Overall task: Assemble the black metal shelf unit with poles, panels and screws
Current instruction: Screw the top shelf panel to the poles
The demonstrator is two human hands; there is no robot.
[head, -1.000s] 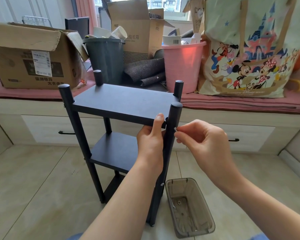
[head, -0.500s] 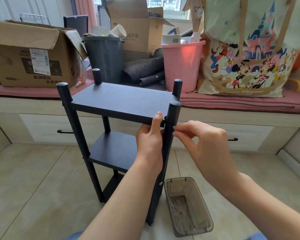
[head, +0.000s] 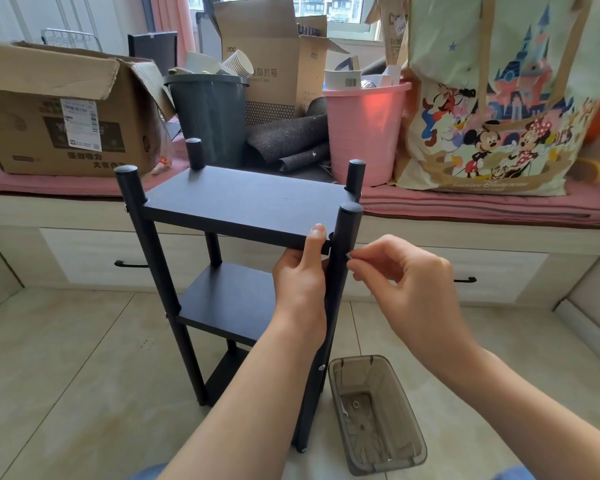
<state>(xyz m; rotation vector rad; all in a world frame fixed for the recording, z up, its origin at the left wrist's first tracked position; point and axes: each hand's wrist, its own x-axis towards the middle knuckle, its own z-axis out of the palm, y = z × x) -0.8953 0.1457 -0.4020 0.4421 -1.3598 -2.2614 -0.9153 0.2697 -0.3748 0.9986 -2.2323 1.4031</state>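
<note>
Black metal shelf unit standing upright on a tiled floor, in front of a window bench with drawers. Four round black poles, three flat black panels stacked one above another. Top panel seated just below the capped pole tops; middle panel about halfway down; bottom panel close to the floor.

Left hand gripping the near edge of the top panel at its near right corner, thumb lying over the top, fingers curled underneath, touching the near right pole. Right hand just beside that same pole, on its right, thumb and forefinger pinched together on a small silver screw held against the pole's side, level with the top panel. Other fingers loosely curled.

A silver screw head showing lower down on the near right pole.

Clear brownish plastic tray on the floor just right of the near right pole's foot, holding a few small bits of hardware, too small to name.

Along the bench top behind the unit, left to right: open cardboard box, dark grey bin, tall cardboard box, pink bucket, large cartoon-print tote bag. Rolled dark matting lying between bin and bucket.
</note>
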